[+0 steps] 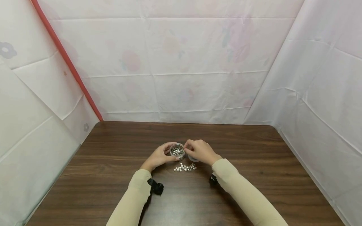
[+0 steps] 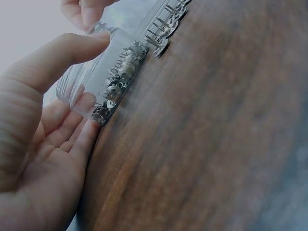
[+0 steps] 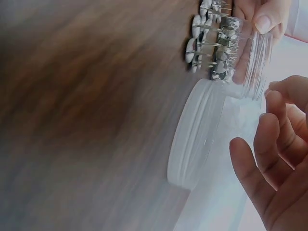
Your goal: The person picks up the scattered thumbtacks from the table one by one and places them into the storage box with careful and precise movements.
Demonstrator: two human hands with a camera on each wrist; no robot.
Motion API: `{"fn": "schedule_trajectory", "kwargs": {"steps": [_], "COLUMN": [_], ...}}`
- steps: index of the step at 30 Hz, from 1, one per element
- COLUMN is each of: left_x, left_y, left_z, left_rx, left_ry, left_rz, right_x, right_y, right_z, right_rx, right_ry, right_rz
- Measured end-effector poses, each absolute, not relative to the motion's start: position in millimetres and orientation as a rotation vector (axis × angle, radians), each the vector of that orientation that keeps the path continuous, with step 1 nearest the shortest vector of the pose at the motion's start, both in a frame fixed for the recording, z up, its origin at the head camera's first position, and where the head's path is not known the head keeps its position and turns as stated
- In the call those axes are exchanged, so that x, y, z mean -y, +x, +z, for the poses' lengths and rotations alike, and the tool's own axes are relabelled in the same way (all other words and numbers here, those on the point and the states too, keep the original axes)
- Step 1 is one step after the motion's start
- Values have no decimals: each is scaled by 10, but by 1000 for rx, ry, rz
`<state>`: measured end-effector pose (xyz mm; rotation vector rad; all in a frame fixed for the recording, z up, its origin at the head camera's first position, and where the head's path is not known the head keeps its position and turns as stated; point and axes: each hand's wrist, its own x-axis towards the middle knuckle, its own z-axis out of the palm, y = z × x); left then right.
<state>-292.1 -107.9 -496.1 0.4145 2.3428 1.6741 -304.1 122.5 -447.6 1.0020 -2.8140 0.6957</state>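
Observation:
A clear round jar [image 1: 177, 151] stands on the table with a layer of silver thumbtacks [image 2: 120, 77] inside. My left hand [image 1: 161, 157] grips it from the left, thumb on the near side and fingers around the far side. At the jar's right rim is my right hand [image 1: 201, 151], its thumb and forefinger tips close together and its other fingers bent. I cannot tell whether a thumbtack is between those tips. Loose thumbtacks [image 1: 185, 168] lie in front of the jar; several stand points up in the left wrist view.
A round translucent lid [image 3: 190, 134] lies on the table right of the jar, partly under my right hand in the head view. The brown wooden table [image 1: 243, 141] has pale cloth walls [image 1: 181, 62] at its back and sides.

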Motion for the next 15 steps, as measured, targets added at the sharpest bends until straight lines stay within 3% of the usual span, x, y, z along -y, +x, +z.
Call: {"fn": "schedule_trajectory", "kwargs": {"steps": [15], "left_x": [1062], "left_y": [-2795], "left_z": [-4675], "left_rx": [-2305], "left_ry": [498], "left_rz": [1644], "right_x": [-1538], "right_y": [-2832], "right_z": [-4522], "right_rx": [2835], "right_ry": [1018], "right_rz": [637]}}
